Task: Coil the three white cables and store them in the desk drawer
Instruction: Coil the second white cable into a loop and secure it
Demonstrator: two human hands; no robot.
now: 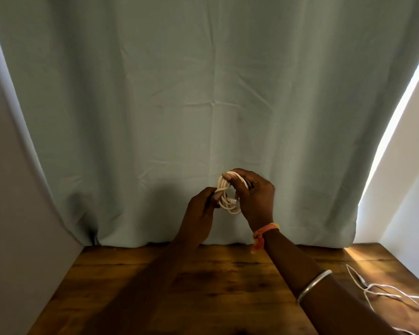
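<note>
At frame centre our left hand [201,211] and right hand [254,197] grip a coiled white cable [228,197]. Loose white cables [385,290] lie lower right on the wooden surface [131,286], a pale curtain [203,93] behind.

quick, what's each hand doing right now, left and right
Left hand: closed, pinching one side of the coiled white cable.
Right hand: closed around the same coil's upper loops.
</note>
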